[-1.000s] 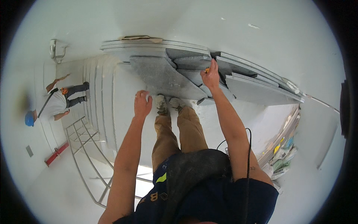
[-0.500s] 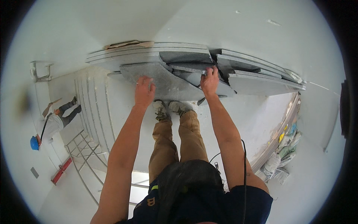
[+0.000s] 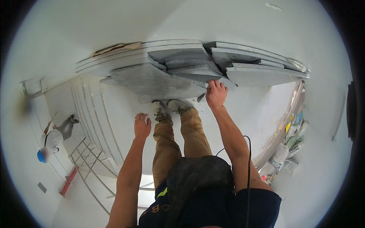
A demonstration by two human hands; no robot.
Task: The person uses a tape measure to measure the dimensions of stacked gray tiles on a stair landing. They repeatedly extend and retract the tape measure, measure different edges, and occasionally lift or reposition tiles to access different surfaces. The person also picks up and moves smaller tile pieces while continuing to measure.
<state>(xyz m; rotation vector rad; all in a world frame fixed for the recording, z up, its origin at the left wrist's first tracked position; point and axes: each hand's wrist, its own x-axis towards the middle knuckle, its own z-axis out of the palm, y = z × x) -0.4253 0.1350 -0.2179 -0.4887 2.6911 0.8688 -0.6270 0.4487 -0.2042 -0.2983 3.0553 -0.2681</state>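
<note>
Several grey boards (image 3: 137, 81) are stacked along the white wall at my feet, some broken into jagged, overlapping pieces. My right hand (image 3: 216, 93) is closed over the near edge of a broken grey piece (image 3: 194, 74) right of centre; whatever else lies inside its fingers is hidden. My left hand (image 3: 143, 126) hangs in the air left of my shoes, fingers slightly curled and apart, holding nothing. A flat brown sheet (image 3: 118, 48) rests on the left end of the stack.
A co-worker (image 3: 54, 140) in a blue helmet is at the left by grooved steps (image 3: 91, 114). A metal railing (image 3: 85, 169) stands below them, near a red beam (image 3: 69, 179). Bags and long strips (image 3: 291, 140) lie at the right. A black cable hangs by my right arm.
My right hand has come down to the broken piece's near edge; the small orange item seen in it is out of sight. My left hand has dropped away from the boards.
</note>
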